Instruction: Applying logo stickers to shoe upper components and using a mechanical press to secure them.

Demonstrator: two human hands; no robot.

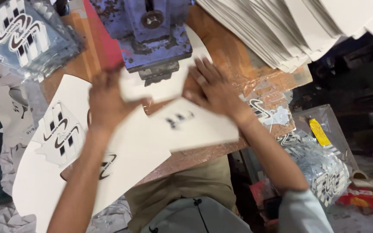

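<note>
My left hand [106,101] lies flat, fingers spread, on a white cut sheet [165,86] that runs under the blue metal press head [154,39]. My right hand [212,88] presses flat on the same area, its fingers on the sheet and the brown work board [234,56]. A second white piece with small dark marks [195,125] lies under my right wrist, blurred. Both hands hold nothing.
A large white shaped sheet with black printed transfers [61,133] lies at the left. A pile of clear printed film pieces [22,34] sits at the top left, a tall fanned stack of white sheets [298,30] at the top right. More film scraps [324,168] fill a bin at the right.
</note>
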